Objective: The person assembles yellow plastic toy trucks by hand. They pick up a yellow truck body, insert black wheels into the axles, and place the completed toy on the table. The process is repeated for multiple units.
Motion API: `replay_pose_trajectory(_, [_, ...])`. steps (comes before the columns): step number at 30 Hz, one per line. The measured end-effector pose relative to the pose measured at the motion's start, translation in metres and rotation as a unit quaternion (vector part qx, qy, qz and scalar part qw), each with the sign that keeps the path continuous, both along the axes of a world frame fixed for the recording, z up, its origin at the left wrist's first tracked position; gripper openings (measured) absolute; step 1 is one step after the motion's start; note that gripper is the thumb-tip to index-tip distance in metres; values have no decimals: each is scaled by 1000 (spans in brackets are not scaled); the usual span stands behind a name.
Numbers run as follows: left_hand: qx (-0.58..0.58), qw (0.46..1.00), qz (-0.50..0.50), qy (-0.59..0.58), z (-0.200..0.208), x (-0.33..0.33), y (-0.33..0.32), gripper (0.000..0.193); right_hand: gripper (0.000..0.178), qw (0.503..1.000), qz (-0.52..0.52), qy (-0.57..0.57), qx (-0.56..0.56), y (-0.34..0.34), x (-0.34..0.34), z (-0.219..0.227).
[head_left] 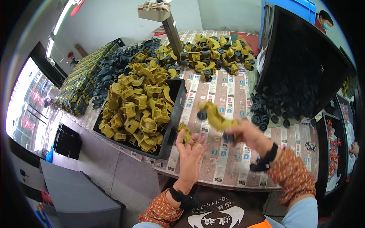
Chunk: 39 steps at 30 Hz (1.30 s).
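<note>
My right hand (249, 136) is closed around one end of a yellow plastic toy vehicle (217, 118), lifted above the table. Dark wheels show at both ends of the toy, which is slightly blurred. To its left, my left hand (191, 154) is raised with the palm turned up and its fingers spread, holding nothing. Just beyond those fingers is a small yellow plastic part (184, 131), partly hidden by the hand. A black bin (175, 99) heaped with yellow toy bodies (138, 108) stands beside my left hand.
Wheeled yellow toys (213, 53) lie at the back around a post (173, 36). Loose black wheels (262, 114) spill from a large tilted black bin (300, 49) on the right. Dark parts (114, 68) are piled far left. Another person (323, 22) is at far right.
</note>
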State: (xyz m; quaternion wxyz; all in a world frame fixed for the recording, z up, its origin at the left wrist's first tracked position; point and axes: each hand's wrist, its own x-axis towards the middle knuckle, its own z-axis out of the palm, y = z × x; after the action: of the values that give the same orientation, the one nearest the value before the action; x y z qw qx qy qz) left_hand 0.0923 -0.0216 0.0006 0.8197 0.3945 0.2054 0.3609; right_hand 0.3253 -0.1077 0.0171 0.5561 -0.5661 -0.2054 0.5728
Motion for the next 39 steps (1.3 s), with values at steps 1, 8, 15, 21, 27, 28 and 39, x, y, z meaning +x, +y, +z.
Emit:
replay_pose_trajectory(1, [14, 1000, 9, 10, -1, -5, 0, 74, 43, 1000, -12, 1, 13, 24, 19, 2])
replay_pose_trajectory(8, [22, 998, -39, 46, -3, -17, 2, 48, 81, 944, -159, -218, 188, 157, 108, 94])
replay_pose_trajectory(15, [24, 993, 114, 23, -14, -39, 4, 22, 35, 896, 81, -425, 100, 158, 32, 24])
replay_pose_trajectory(21, [88, 979, 181, 43, -17, -47, 10, 14, 69, 825, 150, -540, 69, 120, -66, -31])
replay_pose_trajectory(27, [113, 973, 193, 49, -24, -47, 12, 14, 84, 883, 117, -454, 22, 128, -97, -46])
replay_pose_trajectory(28, [117, 973, 194, 54, -23, -48, 12, 14, 83, 898, 111, -425, 29, 124, -95, -42])
replay_pose_trajectory(39, [-163, 968, -186, -55, -2, -18, -12, 72, 78, 947, 136, -247, 153, -14, -86, 24])
